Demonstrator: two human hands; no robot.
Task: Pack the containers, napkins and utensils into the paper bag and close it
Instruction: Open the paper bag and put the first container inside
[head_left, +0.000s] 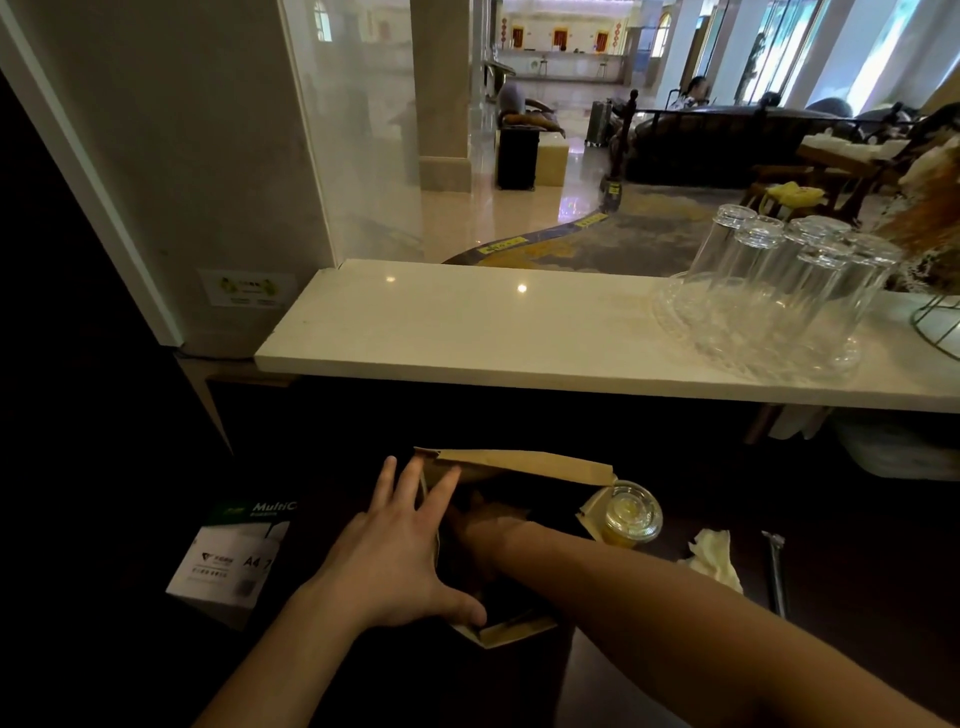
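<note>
Brown paper bag (511, 467) stands open on the dark desk (675, 665). Left hand (395, 561), fingers (410, 483) spread, steadies its side; right hand is buried inside, grip unseen. Jar (631, 514), napkin (717, 558) and utensil (776, 571) wait outside: packing looks barely underway.

paper bag (519, 462) mouth filled by right forearm (623, 577), glass jar (631, 512) beside
</note>
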